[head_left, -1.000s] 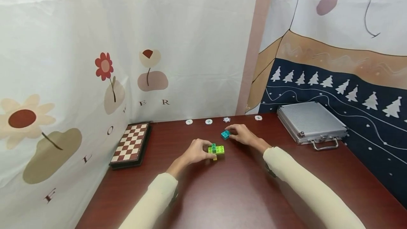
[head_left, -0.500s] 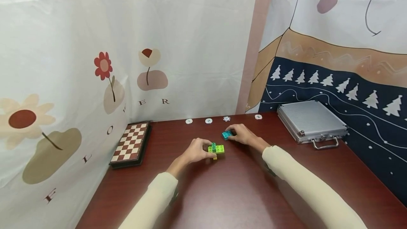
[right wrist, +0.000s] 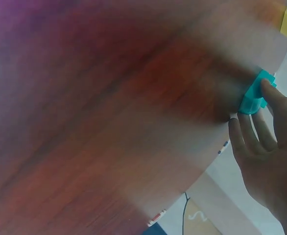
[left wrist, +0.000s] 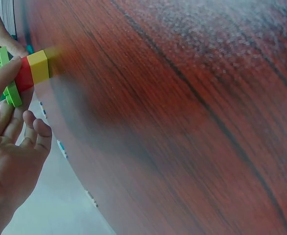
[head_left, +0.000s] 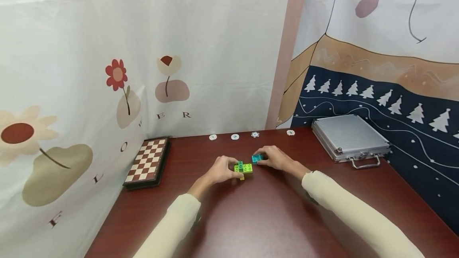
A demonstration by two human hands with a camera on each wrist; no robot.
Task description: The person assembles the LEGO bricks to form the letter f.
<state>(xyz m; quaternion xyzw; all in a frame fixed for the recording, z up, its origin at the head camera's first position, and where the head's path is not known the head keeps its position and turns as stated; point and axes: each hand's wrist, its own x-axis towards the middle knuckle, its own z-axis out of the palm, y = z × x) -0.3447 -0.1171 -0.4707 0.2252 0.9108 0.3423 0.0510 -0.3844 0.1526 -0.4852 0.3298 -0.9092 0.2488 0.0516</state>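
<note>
the fingers of the left hand [head_left: 219,171] are curled round a small block stack [head_left: 243,167], thumb pressed on its red layer in the left wrist view, green plates on top and a yellow block underneath. the fingers of the right hand [head_left: 275,158] pinch a teal block [head_left: 256,158], held just beside the stack's far right corner; whether the two touch cannot be told. both hands sit low over the dark red table [head_left: 251,218]. toward the person from the fingers the wood lies bare up to the near edge. beyond the fingertips, a row of round chips [head_left: 234,136] lines the back edge. left of the left hand lies a chessboard [head_left: 148,161] by the wall; right of the right hand, well apart, a metal case [head_left: 349,137].
</note>
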